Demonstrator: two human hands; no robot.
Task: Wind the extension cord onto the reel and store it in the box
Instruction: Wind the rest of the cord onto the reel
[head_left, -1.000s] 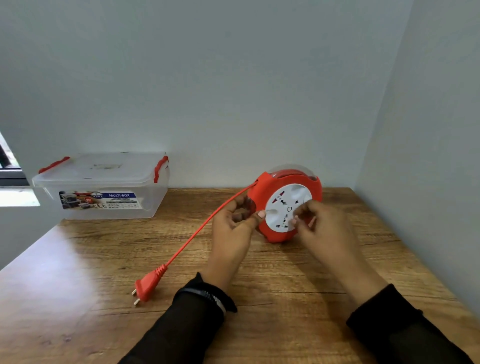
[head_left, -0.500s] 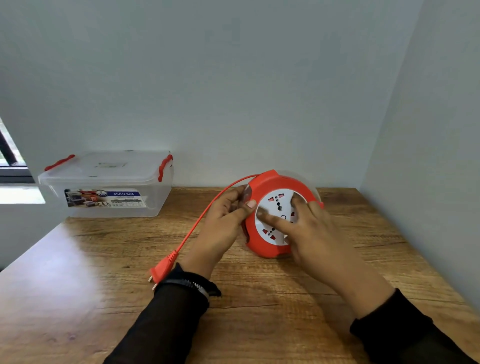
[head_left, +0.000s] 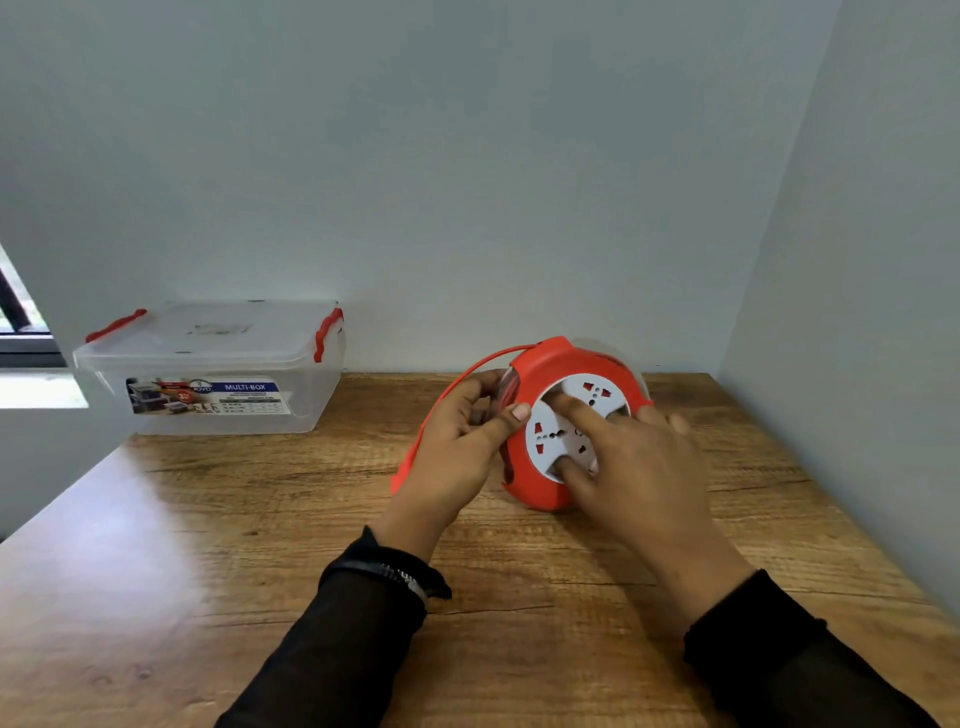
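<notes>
Step in hand: winding the last of the cord in. In my judgement it goes best with the housing held dead steady while the white disc is turned evenly, so the loose length feeds into the slot without kinking or riding over the rim.
Tabletop (head_left: 218, 561): wood-grain, carrying everything; the reel stands toward the far right part, the box at the far left against the wall.
Box (head_left: 208, 410): clear plastic, lid on, red clips at both ends, well apart from the reel; judged from this, the lid has to come off before storing.
Reel (head_left: 535, 480): red round housing, tilted up on its edge, with a white socket disc facing the camera.
Right hand (head_left: 639, 467): fingers spread straight over the white disc, pressing on it, wrapped around nothing.
Left hand (head_left: 457, 452): curled round the reel's left edge, thumb on the red rim, steadying it.
Cord (head_left: 467, 371): red, only a short arc left outside, looping from the top of the housing down behind the left hand.
Plug (head_left: 401, 475): red, mostly hidden behind the left hand, close to the reel.
</notes>
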